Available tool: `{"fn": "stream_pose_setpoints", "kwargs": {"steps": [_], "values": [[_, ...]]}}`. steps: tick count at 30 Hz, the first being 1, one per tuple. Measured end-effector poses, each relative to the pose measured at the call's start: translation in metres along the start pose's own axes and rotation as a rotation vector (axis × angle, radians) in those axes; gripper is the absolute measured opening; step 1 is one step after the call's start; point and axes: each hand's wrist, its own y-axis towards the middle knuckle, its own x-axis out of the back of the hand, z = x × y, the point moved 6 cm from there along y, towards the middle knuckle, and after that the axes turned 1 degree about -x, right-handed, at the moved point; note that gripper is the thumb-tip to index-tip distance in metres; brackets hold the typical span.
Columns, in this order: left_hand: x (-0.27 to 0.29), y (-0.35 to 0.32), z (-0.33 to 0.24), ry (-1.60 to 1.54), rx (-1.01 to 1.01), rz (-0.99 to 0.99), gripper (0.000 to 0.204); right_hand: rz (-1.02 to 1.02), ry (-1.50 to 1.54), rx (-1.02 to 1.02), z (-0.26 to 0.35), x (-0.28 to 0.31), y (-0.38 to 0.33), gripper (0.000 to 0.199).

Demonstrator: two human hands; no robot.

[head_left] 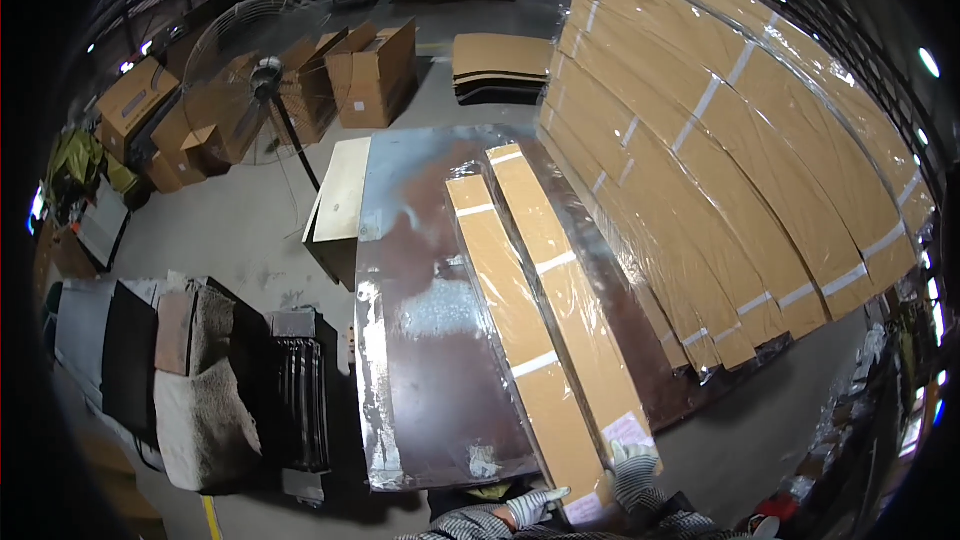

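Two long, narrow cardboard packages in clear plastic lie side by side on a worn, dark metal-topped table [430,420], with white tape across them. My left hand [535,507], in a pale glove, grips the near end of the left package [515,320], its thumb side on the edge beside a pale label [585,508]. Next to another pale label [627,431], my right hand [636,467], also gloved, closes on the near end of the right package [570,300]. The undersides of both packages and the fingers beneath them are hidden.
A large stack of similar plastic-wrapped packages [720,140] leans over the table's right side. Beyond the left edge stand a pale-topped box [340,190] and a pedestal fan [268,80]. Cardboard boxes [375,75] sit farther back; a cloth-covered chair-like object [205,390] is at left.
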Motion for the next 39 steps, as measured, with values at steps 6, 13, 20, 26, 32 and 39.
{"fn": "stream_pose_setpoints", "kwargs": {"steps": [6,13,20,26,32,39], "values": [[0.027,0.079,0.011,-0.030,-0.405,-0.184,0.102,0.040,0.013,-0.344,0.045,0.055,0.147,0.127],[0.030,0.074,0.034,0.081,-0.551,-0.077,0.097,0.091,0.039,-0.290,0.032,0.037,0.171,0.127],[0.037,0.037,0.009,-0.315,-0.708,-0.167,0.072,0.025,0.090,-0.045,0.019,0.004,0.023,0.125],[0.084,-0.017,0.039,-0.344,-0.700,-0.354,0.114,0.099,0.143,0.204,0.082,0.033,0.005,0.123],[0.094,-0.084,0.052,-0.460,-0.716,-0.410,0.116,0.157,0.113,0.459,0.150,0.080,0.024,0.119],[0.099,-0.172,0.035,-0.761,-1.022,-0.261,0.120,0.279,0.074,0.617,0.229,0.116,0.062,0.113]]}}
